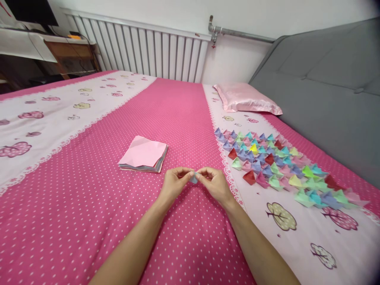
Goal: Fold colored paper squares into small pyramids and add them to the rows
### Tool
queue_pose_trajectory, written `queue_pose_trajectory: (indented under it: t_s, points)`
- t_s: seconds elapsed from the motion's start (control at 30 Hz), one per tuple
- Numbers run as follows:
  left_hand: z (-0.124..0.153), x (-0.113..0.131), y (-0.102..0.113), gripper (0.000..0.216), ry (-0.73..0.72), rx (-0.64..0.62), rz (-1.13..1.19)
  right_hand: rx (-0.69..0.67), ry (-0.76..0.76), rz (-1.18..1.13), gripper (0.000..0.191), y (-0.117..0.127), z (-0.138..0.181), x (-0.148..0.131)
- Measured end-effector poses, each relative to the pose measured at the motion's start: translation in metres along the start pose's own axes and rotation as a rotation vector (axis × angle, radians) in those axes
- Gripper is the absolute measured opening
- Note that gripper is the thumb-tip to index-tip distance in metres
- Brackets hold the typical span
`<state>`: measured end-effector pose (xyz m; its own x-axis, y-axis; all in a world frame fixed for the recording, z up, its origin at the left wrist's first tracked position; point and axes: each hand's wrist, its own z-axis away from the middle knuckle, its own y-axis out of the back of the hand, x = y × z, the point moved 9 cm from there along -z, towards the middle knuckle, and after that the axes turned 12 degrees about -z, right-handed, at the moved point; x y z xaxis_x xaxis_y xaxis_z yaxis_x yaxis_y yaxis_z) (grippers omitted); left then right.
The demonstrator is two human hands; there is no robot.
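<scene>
Both my hands meet over the pink dotted bedsheet (89, 206). My left hand (173, 186) and my right hand (215, 184) pinch a small folded blue paper piece (194, 178) between their fingertips. A stack of square coloured papers (144, 155), pink sheet on top, lies a little to the left beyond my hands. To the right, several folded paper pieces (276, 166) in many colours lie in rows on the pale strip of the sheet.
A pink satin pillow (246, 99) rests at the far right beside the grey padded headboard (326, 91). A white radiator (148, 49) runs along the far wall. A wooden desk (71, 53) stands at the far left.
</scene>
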<state>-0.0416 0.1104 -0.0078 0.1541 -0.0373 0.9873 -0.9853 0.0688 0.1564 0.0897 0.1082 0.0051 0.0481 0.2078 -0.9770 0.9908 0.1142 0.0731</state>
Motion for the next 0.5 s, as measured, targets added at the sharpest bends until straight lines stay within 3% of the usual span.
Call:
queue_pose_trajectory:
  t_s: [0.13,0.3,0.5]
  points:
    - [-0.002,-0.006,0.005,0.019,-0.027,0.055,-0.148,0.044,-0.032,-0.068,0.013,0.007,-0.004,0.012]
    - [-0.001,-0.005,0.015,0.013,-0.121,0.167,-0.506,0.015,-0.089,-0.113,0.014,0.001,-0.003,0.021]
    - [0.002,0.006,0.011,0.014,-0.178,0.173,-0.702,0.007,-0.054,-0.062,0.021,-0.002,-0.001,0.017]
